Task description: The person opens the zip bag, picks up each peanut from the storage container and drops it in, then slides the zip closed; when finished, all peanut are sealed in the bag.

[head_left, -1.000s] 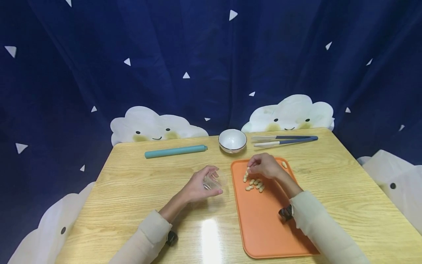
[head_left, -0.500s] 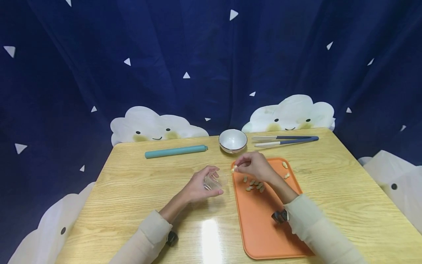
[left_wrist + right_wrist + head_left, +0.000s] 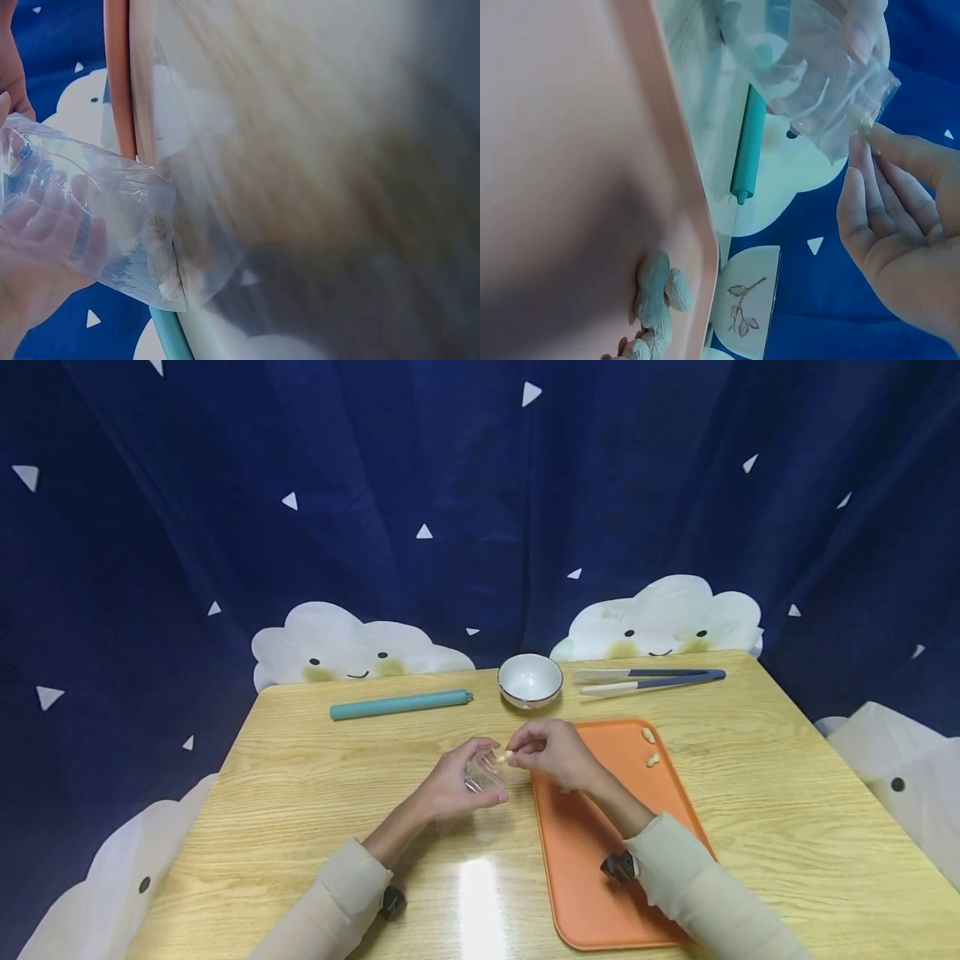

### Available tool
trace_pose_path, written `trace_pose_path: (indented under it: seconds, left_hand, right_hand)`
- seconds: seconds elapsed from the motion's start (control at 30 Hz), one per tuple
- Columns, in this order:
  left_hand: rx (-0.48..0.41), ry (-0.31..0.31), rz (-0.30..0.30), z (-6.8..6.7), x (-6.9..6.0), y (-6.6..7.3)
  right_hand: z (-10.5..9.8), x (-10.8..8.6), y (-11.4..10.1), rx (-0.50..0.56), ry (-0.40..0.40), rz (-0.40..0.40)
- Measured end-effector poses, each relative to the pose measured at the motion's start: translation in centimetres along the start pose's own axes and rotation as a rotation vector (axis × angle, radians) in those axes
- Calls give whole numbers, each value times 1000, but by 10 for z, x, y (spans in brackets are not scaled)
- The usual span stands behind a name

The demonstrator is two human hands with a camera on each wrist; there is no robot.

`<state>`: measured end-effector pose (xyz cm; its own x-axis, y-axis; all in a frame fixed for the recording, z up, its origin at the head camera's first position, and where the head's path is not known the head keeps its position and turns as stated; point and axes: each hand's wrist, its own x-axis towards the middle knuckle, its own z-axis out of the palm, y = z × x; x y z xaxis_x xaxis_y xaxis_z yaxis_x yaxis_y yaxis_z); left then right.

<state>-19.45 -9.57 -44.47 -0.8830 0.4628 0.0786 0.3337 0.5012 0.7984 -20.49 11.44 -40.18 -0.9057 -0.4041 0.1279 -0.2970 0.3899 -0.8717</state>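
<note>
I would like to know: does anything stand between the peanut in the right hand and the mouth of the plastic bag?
Nothing visible does. The right hand pinches the peanut right at the edge of the bag, which the left hand holds. The bowl stands farther back, off this short path.

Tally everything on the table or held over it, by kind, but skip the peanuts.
Orange tray: 1
Clear plastic bag: 1
White bowl: 1
Blue-and-white tongs: 1
Teal rod: 1
Total: 5
</note>
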Motion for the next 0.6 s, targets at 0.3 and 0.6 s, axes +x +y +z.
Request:
trace_pose_path:
  seconds: [0.3,0.6]
  left_hand:
    - [-5,1,32,0,0,-2]
    - [-10,-1,39,0,0,-1]
  right_hand:
    - [-12,0,4,-16,-4,1]
    - [-32,1,21,-87,-5,38]
